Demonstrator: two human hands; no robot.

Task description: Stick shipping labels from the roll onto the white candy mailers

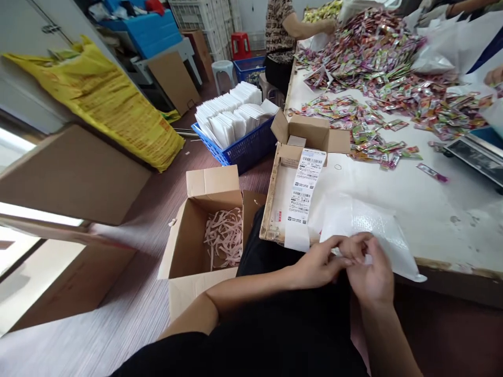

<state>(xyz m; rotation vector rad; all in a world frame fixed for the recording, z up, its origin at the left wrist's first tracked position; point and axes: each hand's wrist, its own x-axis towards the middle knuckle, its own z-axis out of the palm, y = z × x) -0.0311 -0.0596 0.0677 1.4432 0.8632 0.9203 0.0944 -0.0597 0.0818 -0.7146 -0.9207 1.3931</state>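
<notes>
A filled white plastic mailing bag (367, 217) with a bubbly surface lies on the table's near edge, its right corner hanging over. My left hand (320, 264) is closed at the bag's near edge, thumb and fingers pinched together. Against it, my right hand (371, 269) is also closed, palm partly turned up and fingers curled in at the same edge. A little white material shows between the fingers; most of the grip is hidden. Left of the bag, a strip of printed shipping labels (302, 191) runs from a small cardboard box (308, 128) over the table edge.
An open carton (192, 235) with pale paper strips stands on the floor at left. Behind it is a blue crate (236, 152) of white mailers. Small colourful sachets (365, 68) heap across the table (432, 220). A scale (475, 157) sits at right. Other people work beyond.
</notes>
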